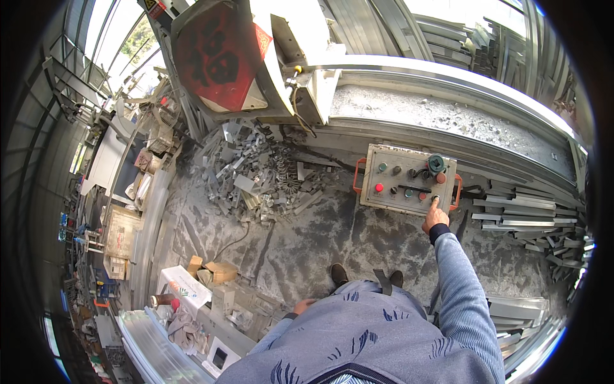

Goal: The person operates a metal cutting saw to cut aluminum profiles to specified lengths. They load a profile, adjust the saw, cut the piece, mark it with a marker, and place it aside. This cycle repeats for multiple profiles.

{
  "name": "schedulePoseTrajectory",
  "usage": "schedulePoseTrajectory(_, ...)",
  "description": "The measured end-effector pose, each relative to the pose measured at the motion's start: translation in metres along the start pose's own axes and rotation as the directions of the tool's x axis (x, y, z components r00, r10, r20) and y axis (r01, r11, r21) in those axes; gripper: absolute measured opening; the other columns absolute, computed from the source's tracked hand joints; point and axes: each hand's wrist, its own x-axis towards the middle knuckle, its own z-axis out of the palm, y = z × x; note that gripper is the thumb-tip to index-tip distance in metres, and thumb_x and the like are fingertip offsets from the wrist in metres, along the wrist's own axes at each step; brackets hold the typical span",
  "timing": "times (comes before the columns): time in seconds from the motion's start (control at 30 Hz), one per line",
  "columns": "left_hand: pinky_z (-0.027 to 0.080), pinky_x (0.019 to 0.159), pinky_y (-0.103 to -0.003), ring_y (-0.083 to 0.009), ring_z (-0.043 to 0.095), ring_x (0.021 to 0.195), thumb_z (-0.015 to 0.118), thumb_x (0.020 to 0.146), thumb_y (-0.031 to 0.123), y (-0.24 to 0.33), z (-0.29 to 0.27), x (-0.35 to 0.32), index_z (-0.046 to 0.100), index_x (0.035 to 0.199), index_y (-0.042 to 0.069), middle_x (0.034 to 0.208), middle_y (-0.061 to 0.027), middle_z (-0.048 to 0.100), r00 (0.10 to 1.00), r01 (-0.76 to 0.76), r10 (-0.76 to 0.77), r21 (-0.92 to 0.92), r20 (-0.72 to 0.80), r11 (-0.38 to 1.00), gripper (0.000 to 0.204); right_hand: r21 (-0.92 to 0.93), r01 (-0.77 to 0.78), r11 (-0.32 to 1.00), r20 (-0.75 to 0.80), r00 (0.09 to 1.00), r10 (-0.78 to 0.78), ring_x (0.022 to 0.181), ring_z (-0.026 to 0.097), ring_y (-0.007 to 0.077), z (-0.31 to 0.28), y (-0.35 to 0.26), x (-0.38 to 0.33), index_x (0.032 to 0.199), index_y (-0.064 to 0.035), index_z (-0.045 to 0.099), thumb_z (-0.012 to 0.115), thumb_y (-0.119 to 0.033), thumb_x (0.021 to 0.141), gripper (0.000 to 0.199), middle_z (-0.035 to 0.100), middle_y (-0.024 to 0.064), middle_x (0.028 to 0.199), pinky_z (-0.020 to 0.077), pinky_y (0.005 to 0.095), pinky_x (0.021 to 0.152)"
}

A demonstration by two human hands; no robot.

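My right hand (436, 218) reaches out to a beige control box (400, 155) with orange side handles. Its index finger is stretched out onto a control at the box's lower right, and the hand holds nothing. On the panel are a red button (379, 187), a green button (382, 167), a large round dark-green knob (435, 164) and several other controls. A dark bar (416, 188) lies across its middle. My left hand (303, 306) rests beside my waist, its fingers mostly hidden by my grey-blue apron (358, 326).
Metal offcuts (256, 173) are heaped on the floor left of the box. A long machine bed (435, 118) strewn with chips runs behind it. Stacked metal profiles (524, 211) lie to the right. A white carton (184, 286) and a phone (219, 357) are at my left.
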Motion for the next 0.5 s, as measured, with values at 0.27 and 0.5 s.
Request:
schedulePoseTrajectory(0.27, 0.052, 0.1, -0.035, -0.0275, 0.068, 0.117, 0.07, 0.093, 0.037, -0.013, 0.002, 0.011, 0.067, 0.131, 0.002, 0.128, -0.0179, 0.07, 0.999, 0.013, -0.004, -0.202, 0.043, 0.979, 0.052, 0.006, 0.005, 1.0, 0.008, 1.0, -0.005, 0.098, 0.073, 0.0353, 0.001, 0.0, 0.0, 0.157, 0.0118, 0.016, 0.071, -0.021, 0.083, 0.098, 0.073, 0.0225, 0.108, 0.0571, 0.0429, 0.086)
schedulePoseTrajectory(0.5, 0.052, 0.1, -0.036, -0.0274, 0.068, 0.116, 0.071, 0.093, 0.034, -0.013, -0.002, 0.013, 0.068, 0.13, 0.003, 0.126, -0.0177, 0.071, 1.0, -0.003, 0.002, -0.039, -0.019, 0.999, 0.049, 0.009, -0.001, 1.0, 0.011, 1.0, 0.001, 0.098, 0.073, 0.0353, 0.007, 0.002, 0.006, 0.157, 0.012, 0.016, 0.069, -0.02, 0.084, 0.096, 0.073, 0.0225, 0.107, 0.057, 0.0435, 0.086)
